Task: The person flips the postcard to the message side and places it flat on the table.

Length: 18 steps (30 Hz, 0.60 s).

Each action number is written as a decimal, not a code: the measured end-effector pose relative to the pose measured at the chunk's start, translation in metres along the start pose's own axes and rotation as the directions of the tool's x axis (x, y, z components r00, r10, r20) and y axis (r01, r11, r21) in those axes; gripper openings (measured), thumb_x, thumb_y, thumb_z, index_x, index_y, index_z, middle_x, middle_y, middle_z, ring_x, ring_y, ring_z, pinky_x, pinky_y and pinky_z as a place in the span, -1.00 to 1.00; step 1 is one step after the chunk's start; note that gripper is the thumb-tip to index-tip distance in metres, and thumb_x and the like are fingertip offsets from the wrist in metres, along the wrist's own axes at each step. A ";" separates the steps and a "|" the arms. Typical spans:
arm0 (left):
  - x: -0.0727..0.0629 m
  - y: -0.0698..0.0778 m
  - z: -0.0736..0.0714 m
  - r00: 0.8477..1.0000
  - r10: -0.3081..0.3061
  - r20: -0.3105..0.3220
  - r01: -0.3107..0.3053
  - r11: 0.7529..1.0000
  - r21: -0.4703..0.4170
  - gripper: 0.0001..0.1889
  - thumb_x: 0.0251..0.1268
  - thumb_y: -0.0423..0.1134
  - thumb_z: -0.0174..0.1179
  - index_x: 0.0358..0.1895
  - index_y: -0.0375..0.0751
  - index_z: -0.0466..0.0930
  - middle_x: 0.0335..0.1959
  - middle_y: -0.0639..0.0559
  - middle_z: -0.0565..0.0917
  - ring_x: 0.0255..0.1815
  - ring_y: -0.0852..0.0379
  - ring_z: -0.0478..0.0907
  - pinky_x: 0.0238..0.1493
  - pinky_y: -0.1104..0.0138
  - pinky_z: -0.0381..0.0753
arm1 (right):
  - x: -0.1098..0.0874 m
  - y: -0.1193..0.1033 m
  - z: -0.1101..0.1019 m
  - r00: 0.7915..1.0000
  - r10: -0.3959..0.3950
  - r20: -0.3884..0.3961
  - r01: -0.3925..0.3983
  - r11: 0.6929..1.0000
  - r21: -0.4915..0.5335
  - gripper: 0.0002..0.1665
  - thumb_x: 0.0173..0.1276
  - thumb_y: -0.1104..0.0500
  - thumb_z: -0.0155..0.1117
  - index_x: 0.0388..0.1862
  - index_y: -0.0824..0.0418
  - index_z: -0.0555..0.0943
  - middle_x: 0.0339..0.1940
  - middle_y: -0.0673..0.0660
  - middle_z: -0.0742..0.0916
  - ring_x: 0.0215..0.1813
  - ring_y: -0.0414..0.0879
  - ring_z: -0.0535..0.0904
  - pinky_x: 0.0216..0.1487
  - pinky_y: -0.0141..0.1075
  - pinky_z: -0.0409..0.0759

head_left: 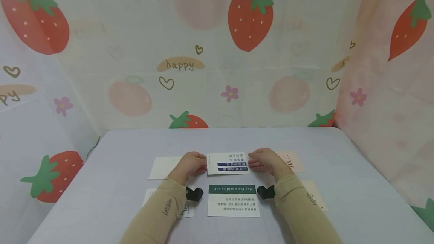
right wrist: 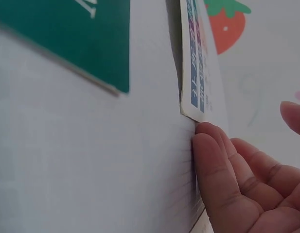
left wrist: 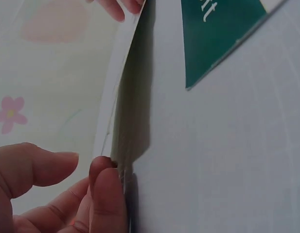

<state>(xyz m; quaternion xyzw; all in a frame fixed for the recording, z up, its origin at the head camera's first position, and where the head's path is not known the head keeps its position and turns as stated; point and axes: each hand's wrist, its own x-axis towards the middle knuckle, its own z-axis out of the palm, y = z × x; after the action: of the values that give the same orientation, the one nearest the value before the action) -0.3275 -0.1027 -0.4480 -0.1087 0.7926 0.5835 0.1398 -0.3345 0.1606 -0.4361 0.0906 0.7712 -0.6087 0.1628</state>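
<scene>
A white card with two dark blue bars of lettering (head_left: pixel 228 158) is at the middle of the table, between my hands. My left hand (head_left: pixel 190 165) has its fingertips at the card's left edge, the thumb held apart in the left wrist view. On the other side, my right hand (head_left: pixel 267 161) touches the right edge near a corner with its fingers (right wrist: pixel 213 158); that thumb also stands clear of the card. A shadow shows under the card in the left wrist view. Nearer to me lies a card with a green band (head_left: pixel 234 200), untouched.
To the left lie a white card (head_left: pixel 159 168) and a lower card (head_left: pixel 186 212) partly behind my left sleeve. On the right are a pinkish card reading TIME (head_left: pixel 295 159) and another pale card (head_left: pixel 318 193). Strawberry-printed cloth (head_left: pixel 217 97) walls the table's back and sides.
</scene>
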 end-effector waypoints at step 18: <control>-0.002 0.003 0.008 0.998 0.005 -0.057 -0.001 0.997 0.073 -0.61 0.13 -0.37 0.18 0.08 -0.18 0.47 -0.06 -0.14 0.54 -0.44 0.11 0.56 -0.45 0.42 0.58 | 0.001 -0.002 0.003 1.000 0.018 -0.005 -0.018 0.999 -0.033 -0.64 0.30 0.19 0.14 -0.03 0.42 0.46 -0.21 0.28 0.63 -0.24 -0.02 0.63 -0.17 -0.27 0.62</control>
<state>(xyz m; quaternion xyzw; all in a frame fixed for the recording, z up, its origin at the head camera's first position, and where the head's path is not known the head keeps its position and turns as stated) -0.3264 -0.0942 -0.4465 -0.1190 0.8172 0.5510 0.1200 -0.3358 0.1568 -0.4359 0.0964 0.7807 -0.5942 0.1678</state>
